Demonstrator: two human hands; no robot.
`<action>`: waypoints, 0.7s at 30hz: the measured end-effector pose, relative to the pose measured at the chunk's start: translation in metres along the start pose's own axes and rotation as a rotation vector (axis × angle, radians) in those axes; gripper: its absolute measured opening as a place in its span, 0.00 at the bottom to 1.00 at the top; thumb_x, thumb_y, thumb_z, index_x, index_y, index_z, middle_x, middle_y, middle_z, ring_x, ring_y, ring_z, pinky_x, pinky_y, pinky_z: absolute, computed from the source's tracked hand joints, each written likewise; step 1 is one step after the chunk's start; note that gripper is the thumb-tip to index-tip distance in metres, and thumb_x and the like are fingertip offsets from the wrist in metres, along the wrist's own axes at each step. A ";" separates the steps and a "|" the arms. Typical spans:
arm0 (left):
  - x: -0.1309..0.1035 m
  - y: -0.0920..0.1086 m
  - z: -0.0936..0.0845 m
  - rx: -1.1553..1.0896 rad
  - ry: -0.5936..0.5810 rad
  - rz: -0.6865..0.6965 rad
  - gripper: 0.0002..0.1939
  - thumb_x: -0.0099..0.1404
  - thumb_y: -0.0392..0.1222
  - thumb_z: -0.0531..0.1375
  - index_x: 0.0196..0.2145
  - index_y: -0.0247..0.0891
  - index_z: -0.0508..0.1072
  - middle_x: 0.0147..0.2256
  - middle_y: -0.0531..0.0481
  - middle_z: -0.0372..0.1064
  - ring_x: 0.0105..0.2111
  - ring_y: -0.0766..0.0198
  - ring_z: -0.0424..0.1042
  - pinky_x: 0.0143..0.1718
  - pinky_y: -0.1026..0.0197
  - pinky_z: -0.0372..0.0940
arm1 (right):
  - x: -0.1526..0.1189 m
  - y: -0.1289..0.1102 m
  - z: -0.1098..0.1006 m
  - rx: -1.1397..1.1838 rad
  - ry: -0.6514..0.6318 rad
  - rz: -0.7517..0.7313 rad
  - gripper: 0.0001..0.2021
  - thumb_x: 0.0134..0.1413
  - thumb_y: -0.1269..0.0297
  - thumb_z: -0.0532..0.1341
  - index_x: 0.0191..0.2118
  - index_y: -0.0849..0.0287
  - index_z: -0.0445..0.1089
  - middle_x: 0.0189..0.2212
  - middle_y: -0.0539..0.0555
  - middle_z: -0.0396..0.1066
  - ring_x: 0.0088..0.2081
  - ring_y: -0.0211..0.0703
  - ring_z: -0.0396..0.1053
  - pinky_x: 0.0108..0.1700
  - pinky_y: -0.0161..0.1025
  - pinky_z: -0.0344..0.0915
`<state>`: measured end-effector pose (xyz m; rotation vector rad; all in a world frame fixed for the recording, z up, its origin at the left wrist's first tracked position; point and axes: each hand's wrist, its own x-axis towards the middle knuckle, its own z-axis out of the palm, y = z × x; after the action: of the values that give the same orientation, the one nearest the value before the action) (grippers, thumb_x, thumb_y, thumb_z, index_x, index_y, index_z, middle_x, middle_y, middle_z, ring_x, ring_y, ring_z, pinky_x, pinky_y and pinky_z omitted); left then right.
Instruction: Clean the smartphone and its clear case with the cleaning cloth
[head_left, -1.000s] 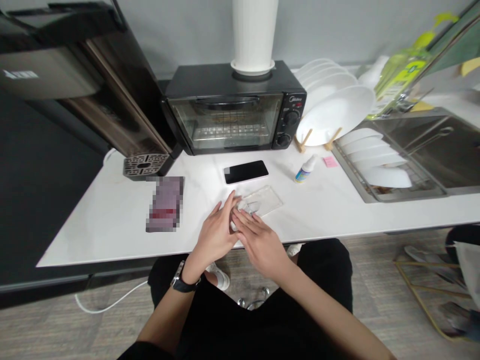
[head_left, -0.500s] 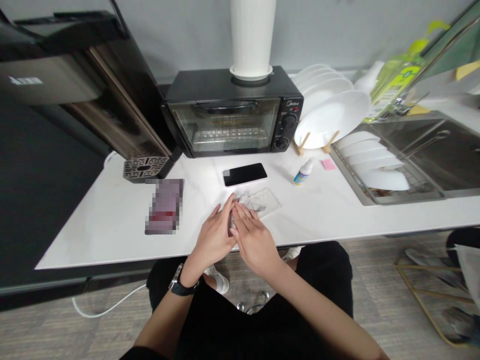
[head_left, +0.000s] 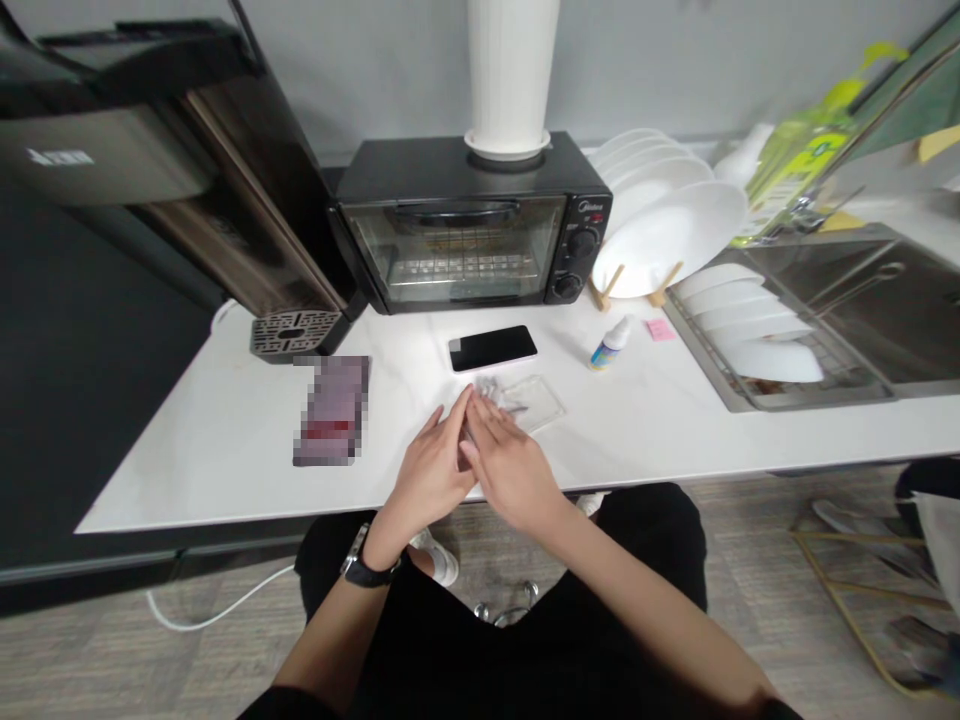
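oven [head_left: 469, 225] reads "midea"; left hand [head_left: 433, 468], right hand [head_left: 517, 470] tented by clear case [head_left: 541, 403], fingers extended, any hold hidden

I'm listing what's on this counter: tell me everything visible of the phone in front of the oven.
The phone has a dark, glossy-looking screen, a greyish patch at its left end and a pale pinkish edge. It lies flat, screen up, slightly slanted, on the white counter, untouched by the left hand or right hand.

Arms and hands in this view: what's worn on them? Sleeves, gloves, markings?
Left hand and right hand: no gloves. Left wrist: watch, black band, silvery case. Left sleeve: black, short. No markings readable.
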<state>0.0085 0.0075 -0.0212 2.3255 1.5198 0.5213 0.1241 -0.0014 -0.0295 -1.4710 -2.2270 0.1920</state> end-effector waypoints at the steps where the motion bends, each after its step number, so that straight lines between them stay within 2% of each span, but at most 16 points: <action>1: 0.000 -0.001 0.000 0.003 0.000 -0.004 0.35 0.49 0.34 0.50 0.51 0.39 0.34 0.51 0.53 0.44 0.49 0.64 0.48 0.52 0.61 0.41 | -0.003 -0.004 0.000 0.018 -0.017 -0.027 0.21 0.50 0.66 0.42 0.51 0.67 0.43 0.51 0.58 0.42 0.52 0.41 0.38 0.51 0.42 0.46; 3: 0.000 -0.001 0.000 -0.003 -0.006 0.002 0.36 0.48 0.34 0.50 0.51 0.40 0.34 0.50 0.53 0.45 0.49 0.63 0.48 0.52 0.60 0.41 | -0.012 -0.003 -0.002 0.027 -0.058 -0.064 0.21 0.50 0.66 0.42 0.51 0.66 0.43 0.51 0.56 0.42 0.51 0.40 0.40 0.51 0.40 0.46; 5: 0.000 0.000 -0.001 -0.021 -0.005 0.012 0.36 0.49 0.36 0.51 0.51 0.41 0.34 0.50 0.54 0.47 0.48 0.63 0.49 0.52 0.59 0.42 | -0.021 0.011 -0.008 -0.003 -0.089 -0.057 0.20 0.50 0.66 0.42 0.50 0.64 0.44 0.51 0.54 0.41 0.51 0.39 0.41 0.52 0.40 0.44; 8: 0.000 0.003 -0.002 -0.042 -0.001 0.013 0.34 0.51 0.40 0.51 0.51 0.43 0.34 0.50 0.56 0.46 0.49 0.64 0.49 0.52 0.58 0.42 | -0.025 0.039 -0.017 -0.089 -0.059 0.054 0.19 0.51 0.67 0.42 0.50 0.64 0.45 0.52 0.55 0.40 0.52 0.39 0.38 0.53 0.41 0.41; 10: 0.000 0.004 -0.003 -0.047 -0.005 0.004 0.34 0.51 0.40 0.50 0.51 0.44 0.33 0.50 0.57 0.46 0.49 0.65 0.49 0.52 0.59 0.41 | -0.018 0.048 -0.018 -0.129 -0.011 0.118 0.19 0.51 0.66 0.42 0.50 0.66 0.46 0.52 0.57 0.40 0.52 0.41 0.35 0.53 0.43 0.39; 12: 0.000 0.005 -0.003 -0.049 -0.011 -0.002 0.34 0.52 0.40 0.50 0.51 0.44 0.33 0.50 0.57 0.45 0.49 0.65 0.49 0.52 0.58 0.40 | -0.008 0.045 -0.013 -0.138 0.029 0.142 0.20 0.51 0.65 0.43 0.49 0.69 0.46 0.52 0.59 0.39 0.52 0.43 0.33 0.52 0.44 0.39; 15: 0.000 0.004 -0.002 -0.042 -0.015 0.003 0.33 0.52 0.39 0.50 0.51 0.44 0.33 0.51 0.57 0.44 0.49 0.65 0.48 0.52 0.58 0.39 | 0.003 0.022 0.000 -0.099 0.048 0.116 0.20 0.51 0.67 0.43 0.50 0.71 0.44 0.51 0.61 0.39 0.52 0.44 0.34 0.52 0.45 0.40; 18: 0.000 0.001 0.000 -0.034 -0.015 0.011 0.33 0.52 0.37 0.49 0.51 0.42 0.33 0.51 0.54 0.45 0.49 0.64 0.48 0.52 0.58 0.39 | -0.001 0.005 0.004 -0.016 0.003 -0.004 0.20 0.50 0.69 0.42 0.50 0.69 0.42 0.52 0.58 0.40 0.52 0.42 0.36 0.52 0.43 0.43; 21: 0.000 -0.002 0.002 -0.052 -0.010 0.034 0.35 0.50 0.37 0.51 0.51 0.41 0.32 0.50 0.52 0.45 0.49 0.63 0.49 0.52 0.56 0.39 | -0.016 0.013 -0.003 0.054 -0.075 -0.152 0.20 0.50 0.67 0.43 0.50 0.65 0.43 0.51 0.55 0.43 0.51 0.40 0.39 0.51 0.42 0.46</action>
<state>0.0079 0.0081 -0.0235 2.3149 1.4472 0.5499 0.1413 -0.0110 -0.0359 -1.2798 -2.3626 0.2595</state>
